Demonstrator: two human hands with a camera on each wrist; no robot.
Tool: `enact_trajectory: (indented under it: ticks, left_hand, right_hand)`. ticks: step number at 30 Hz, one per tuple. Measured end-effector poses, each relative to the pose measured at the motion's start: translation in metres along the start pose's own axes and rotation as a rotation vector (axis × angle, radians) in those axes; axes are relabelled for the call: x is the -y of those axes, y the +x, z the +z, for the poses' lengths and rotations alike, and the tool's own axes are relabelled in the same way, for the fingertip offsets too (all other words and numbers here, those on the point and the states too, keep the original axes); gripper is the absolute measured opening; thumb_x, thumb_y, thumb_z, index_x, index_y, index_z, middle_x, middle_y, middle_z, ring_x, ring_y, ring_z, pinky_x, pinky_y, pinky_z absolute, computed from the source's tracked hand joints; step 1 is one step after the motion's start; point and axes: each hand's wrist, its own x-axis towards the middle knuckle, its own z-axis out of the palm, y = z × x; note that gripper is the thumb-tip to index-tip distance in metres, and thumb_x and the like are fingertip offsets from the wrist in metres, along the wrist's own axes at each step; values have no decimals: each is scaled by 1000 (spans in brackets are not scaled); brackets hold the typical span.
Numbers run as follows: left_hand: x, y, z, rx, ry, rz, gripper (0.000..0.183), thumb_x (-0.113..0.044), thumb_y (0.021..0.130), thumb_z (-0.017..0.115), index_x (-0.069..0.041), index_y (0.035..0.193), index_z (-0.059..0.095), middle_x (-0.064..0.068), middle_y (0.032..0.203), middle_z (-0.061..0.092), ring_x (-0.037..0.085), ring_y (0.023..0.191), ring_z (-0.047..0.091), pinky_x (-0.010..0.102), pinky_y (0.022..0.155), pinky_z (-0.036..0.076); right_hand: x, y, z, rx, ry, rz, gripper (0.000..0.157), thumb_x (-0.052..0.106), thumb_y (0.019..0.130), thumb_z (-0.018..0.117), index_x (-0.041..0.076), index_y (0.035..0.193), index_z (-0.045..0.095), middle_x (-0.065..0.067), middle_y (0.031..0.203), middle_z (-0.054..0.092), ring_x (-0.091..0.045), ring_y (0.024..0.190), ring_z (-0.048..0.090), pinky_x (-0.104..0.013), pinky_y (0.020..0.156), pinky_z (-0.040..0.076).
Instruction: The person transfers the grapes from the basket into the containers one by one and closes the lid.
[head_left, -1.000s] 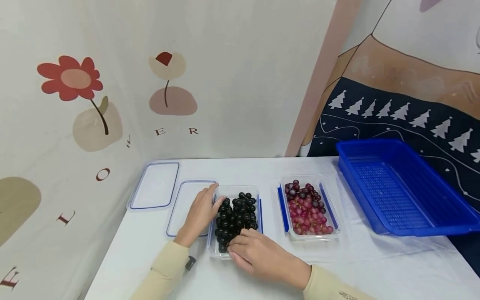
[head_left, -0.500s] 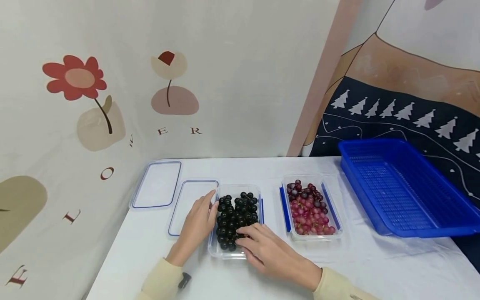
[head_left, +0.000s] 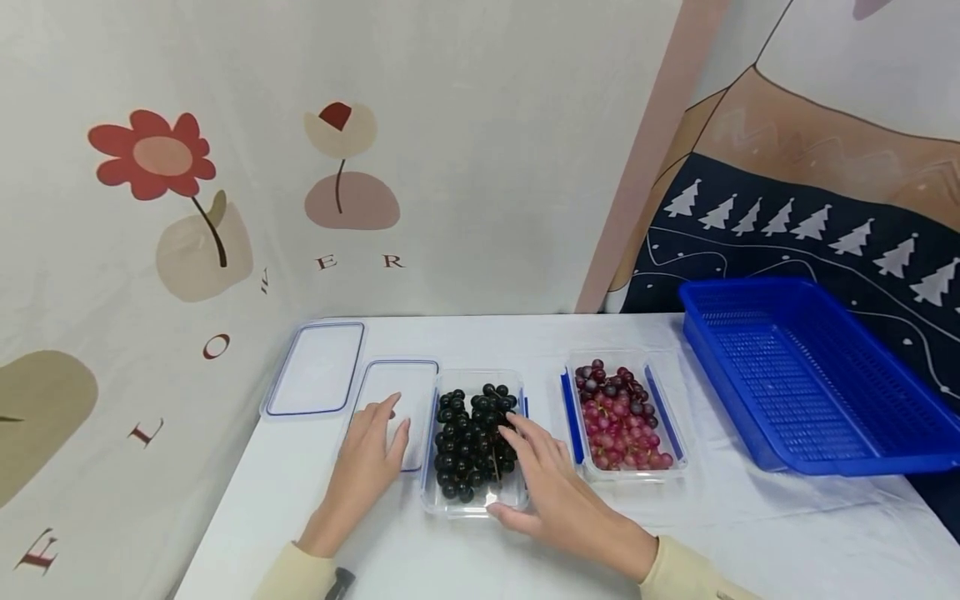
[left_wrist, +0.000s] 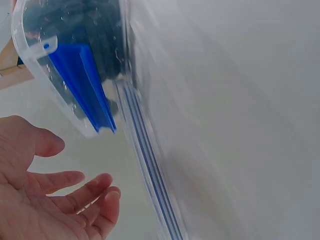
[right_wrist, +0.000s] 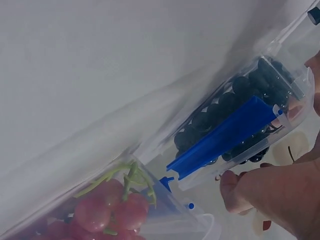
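Note:
A clear plastic food container with blue side clips holds a bunch of black grapes. Off its left side, my left hand hovers over a clear lid with a blue seal, fingers spread and nothing in them. In the left wrist view, a gap separates that left hand from the container's blue clip. My right hand reaches over the container's right rim, fingers extended beside the grapes and thumb by the near corner. A thin brown stem shows among the grapes near its fingertips.
To the right stands a second clear container with red and dark purple grapes. A large blue plastic basket sits at the right edge. Another clear lid lies at the back left of the white table.
My left hand has left the container's left side and moved left and nearer. The right hand has lifted its fingers off the grapes, shifted right and opened out.

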Motion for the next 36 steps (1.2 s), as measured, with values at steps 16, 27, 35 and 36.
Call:
enact_trajectory:
  ticks: [16,27,35,36]
  left_hand:
    - [39,-11,-26,21,24,-135,40,-11,104,72,13,136,67,34,119,60,53,112,57,66,94,46]
    - [64,-13,-37,251,-48,-334,47,-13,107,66,12,146,58,28,116,52,38,102,55,55,86,51]
    - [81,-4,-39,255,-124,-259,35,5,102,61,8,137,67,10,98,53,22,85,51,37,73,45]
    - [83,-4,-39,246,-125,-244,36,8,101,60,8,136,68,10,97,54,21,84,51,36,72,46]
  right_hand:
    - [-4,-5,-2,118,145,270,119,73,92,74,7,174,19,-16,181,4,-45,162,17,-82,116,22]
    - [-5,-9,0,194,289,304,122,72,94,73,12,176,6,-17,181,8,-43,163,16,-75,120,21]
    - [-6,-7,-2,195,287,321,122,72,94,73,15,177,3,-14,181,10,-42,163,18,-71,122,22]
    - [-6,-7,-2,199,287,321,122,72,94,72,15,177,2,-14,181,10,-41,163,17,-71,123,22]
